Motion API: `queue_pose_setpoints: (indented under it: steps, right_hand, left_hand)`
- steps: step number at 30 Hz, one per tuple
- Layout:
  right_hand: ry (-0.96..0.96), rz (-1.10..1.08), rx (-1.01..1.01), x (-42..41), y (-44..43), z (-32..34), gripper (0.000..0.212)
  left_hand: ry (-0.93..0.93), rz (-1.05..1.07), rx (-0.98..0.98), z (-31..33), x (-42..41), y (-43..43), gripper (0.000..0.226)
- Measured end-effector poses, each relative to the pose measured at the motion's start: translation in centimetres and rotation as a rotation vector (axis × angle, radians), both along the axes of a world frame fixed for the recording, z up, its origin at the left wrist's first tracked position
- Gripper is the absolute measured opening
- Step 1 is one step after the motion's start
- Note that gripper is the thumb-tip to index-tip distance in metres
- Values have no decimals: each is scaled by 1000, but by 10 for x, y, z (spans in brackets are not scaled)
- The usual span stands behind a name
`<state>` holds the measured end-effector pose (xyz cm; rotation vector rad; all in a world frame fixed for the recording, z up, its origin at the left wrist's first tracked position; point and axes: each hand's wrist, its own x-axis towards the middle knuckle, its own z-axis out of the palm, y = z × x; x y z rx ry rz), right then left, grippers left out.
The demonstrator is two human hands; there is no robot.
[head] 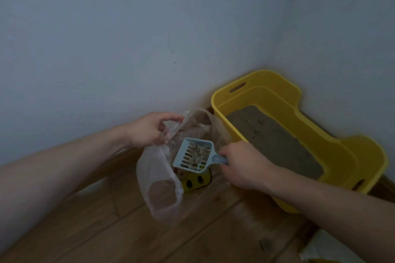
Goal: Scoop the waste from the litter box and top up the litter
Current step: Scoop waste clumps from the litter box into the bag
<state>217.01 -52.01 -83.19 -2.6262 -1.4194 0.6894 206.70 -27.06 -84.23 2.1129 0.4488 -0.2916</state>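
A yellow litter box [316, 134] stands in the wall corner, with grey-brown litter [275, 141] lying flat inside. My right hand [241, 166] grips the handle of a light-blue slotted scoop [193, 155] that carries pale clumps of waste. The scoop hovers over the mouth of a clear plastic bag [158, 190]. My left hand [151, 128] pinches the bag's upper edge and holds it open, to the left of the box.
A yellow printed package [195, 181] shows through the bag beneath the scoop. The floor [203, 230] is wooden planks with a skirting board along the white wall. A pale object [333, 250] sits at the bottom right edge.
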Motion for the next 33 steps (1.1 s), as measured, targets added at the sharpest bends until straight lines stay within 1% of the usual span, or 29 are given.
queue_pose_setpoints:
  steps: [1,2,4,10,14,18,22,25,28,33]
  right_hand:
    - [-21,23,-13,-2,8,-7,24]
    - [-47,50,-19,-5,15,-13,22]
    - [-126,138,-29,-9,26,-23,12]
    - [-299,360,12,-14,25,-43,29]
    - [-382,415,59,-15,17,-45,34]
    - [-442,396,162,-8,10,-42,36]
    - [-388,335,284,5,1,-34,39]
    - [-352,319,376,11,-8,-30,37]
    - [-324,286,426,15,-18,-25,35]
    - [-192,153,542,20,-36,-10,35]
  left_hand:
    - [0,6,-20,-1,-1,1,78]
    - [3,10,-37,-3,-2,2,79]
    - [-1,26,-71,-6,-2,3,79]
    - [-11,56,-106,-16,-5,7,77]
    - [-16,58,-103,-18,-6,10,81]
    - [-33,37,-63,-15,-5,8,79]
    - [-49,26,-48,-9,-7,4,77]
    - [-46,29,-40,-7,-8,6,74]
    - [-36,28,-59,-5,-11,7,75]
    - [-40,21,-58,-6,-10,7,74]
